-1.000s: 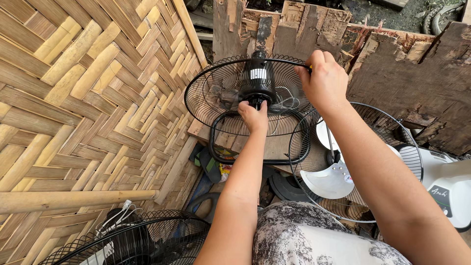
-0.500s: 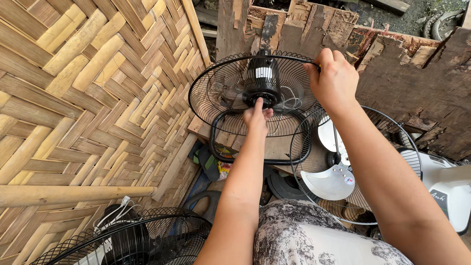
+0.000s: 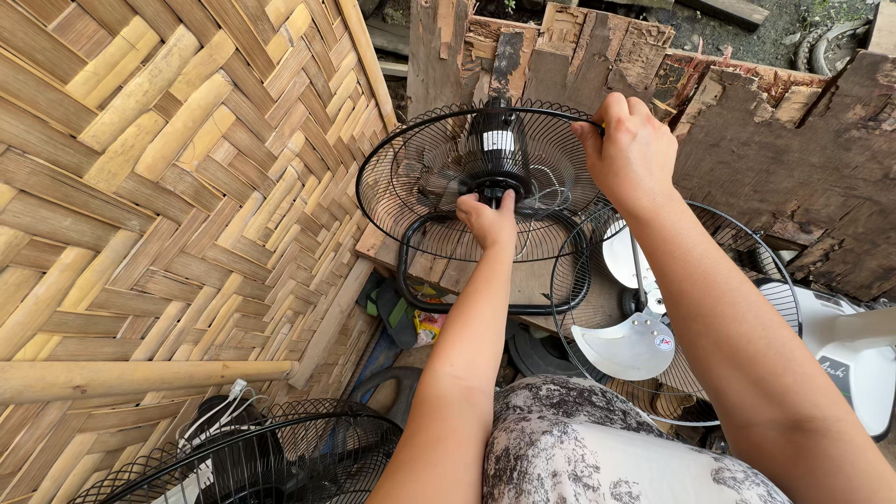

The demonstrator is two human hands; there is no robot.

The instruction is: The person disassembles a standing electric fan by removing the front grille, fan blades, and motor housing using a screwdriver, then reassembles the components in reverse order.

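A black wire fan guard (image 3: 420,177) with a black motor (image 3: 493,149) at its centre stands on a black tube frame (image 3: 411,280) atop a wooden board. My left hand (image 3: 487,219) pinches the shaft just below the motor. My right hand (image 3: 635,149) grips the guard's upper right rim. The fan's blades are off.
A woven bamboo wall (image 3: 159,187) fills the left. Rough wooden planks (image 3: 784,131) stand behind. A second wire guard (image 3: 747,261) with a white fan blade (image 3: 630,345) lies at right, beside a white fan body (image 3: 849,359). Another black guard (image 3: 271,462) sits at bottom left.
The view has shifted slightly. My left hand has slid up along the guard to the motor shaft. My right hand keeps its hold on the rim.
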